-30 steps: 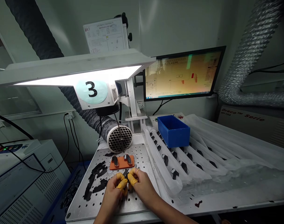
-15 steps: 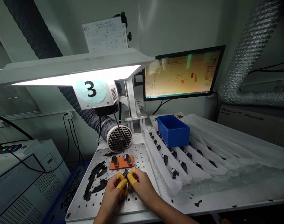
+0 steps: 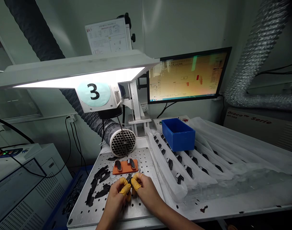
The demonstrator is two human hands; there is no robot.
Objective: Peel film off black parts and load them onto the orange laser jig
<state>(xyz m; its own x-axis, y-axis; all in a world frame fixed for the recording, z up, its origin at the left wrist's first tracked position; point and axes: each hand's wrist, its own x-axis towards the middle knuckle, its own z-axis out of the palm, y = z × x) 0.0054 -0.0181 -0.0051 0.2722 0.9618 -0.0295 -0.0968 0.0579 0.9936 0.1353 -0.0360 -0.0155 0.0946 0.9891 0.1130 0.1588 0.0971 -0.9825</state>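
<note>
Yellow-capped fingers [image 3: 125, 189] of the left hand [image 3: 114, 192] and right hand [image 3: 147, 191] are closed on a small black part [image 3: 129, 179], pinched between them above the metal plate [image 3: 88, 216]. Just beyond the fingers sits an orange block [image 3: 125, 166] bearing two dark pieces [image 3: 118, 164]; black scraps [image 3: 93, 187] lie to the fingers' left, and a blue box [image 3: 180, 140] stands farther off, ahead and right.

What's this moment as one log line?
left hand: holds dark part | right hand: holds same part | orange block: beyond hands, two dark pieces on it
</note>
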